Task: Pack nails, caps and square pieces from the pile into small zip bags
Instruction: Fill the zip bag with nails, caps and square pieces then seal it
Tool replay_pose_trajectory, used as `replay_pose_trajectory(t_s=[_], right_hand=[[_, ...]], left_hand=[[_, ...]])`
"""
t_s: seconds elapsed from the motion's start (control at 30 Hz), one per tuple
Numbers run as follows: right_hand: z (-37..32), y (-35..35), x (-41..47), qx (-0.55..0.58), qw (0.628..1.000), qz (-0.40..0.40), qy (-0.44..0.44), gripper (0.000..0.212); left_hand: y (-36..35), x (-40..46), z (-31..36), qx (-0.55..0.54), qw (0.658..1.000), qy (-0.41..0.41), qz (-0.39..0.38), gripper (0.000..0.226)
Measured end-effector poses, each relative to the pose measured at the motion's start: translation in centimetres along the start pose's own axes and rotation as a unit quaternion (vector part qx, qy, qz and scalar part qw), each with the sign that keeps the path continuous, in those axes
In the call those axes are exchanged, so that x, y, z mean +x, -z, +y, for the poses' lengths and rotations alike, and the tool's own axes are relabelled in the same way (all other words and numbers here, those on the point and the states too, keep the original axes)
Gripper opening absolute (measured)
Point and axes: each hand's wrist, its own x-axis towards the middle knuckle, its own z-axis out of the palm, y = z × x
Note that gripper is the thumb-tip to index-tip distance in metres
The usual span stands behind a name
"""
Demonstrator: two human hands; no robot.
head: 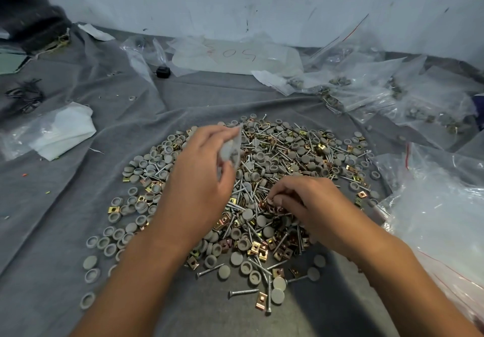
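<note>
Right hand (301,200) has its fingertips pinched down on what looks like a couple of the coppery square pieces (277,209) mid-pile, while the left hand (199,169) holds a small zip bag (231,150) up just above the heap, a few bits already showing inside. Best bet imo is to keep that bag mouth close and facing the picking hand so it's a short hop. The pile (262,179) of nails, caps and squares sits on the grey cloth (65,205), filled bags (392,95) off to the far right.
</note>
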Motion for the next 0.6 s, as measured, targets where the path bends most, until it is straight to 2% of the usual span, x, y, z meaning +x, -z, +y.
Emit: replay_pose_trajectory(t_s=[0.17,0.23,0.3,0.37,0.47,0.6], right_hand=[[-0.2,0.0,-0.4,-0.026,0.999,-0.022,0.011,0.023],[-0.5,0.0,-0.6,-0.046,0.999,-0.012,0.011,0.023],[-0.8,0.0,-0.7,-0.052,0.999,0.005,0.013,0.016],[-0.9,0.0,-0.7,-0.045,0.999,0.012,0.011,0.014],[-0.8,0.1,-0.7,-0.032,0.999,0.011,0.009,0.015],[-1.0,0.0,-0.8,-0.049,0.999,-0.020,0.006,0.020]], left_hand=[[-0.3,-0.2,-0.1,0.011,1.000,-0.008,-0.027,0.053],[-0.2,-0.1,-0.2,-0.004,1.000,0.005,-0.006,0.053],[0.1,0.1,-0.4,-0.070,0.996,0.041,0.030,0.052],[0.6,0.4,-1.0,-0.161,0.979,0.102,0.077,0.049],[1.5,0.8,-2.2,-0.272,0.933,0.197,0.129,0.043],[1.7,1.2,-2.6,-0.340,0.904,0.224,0.130,0.045]])
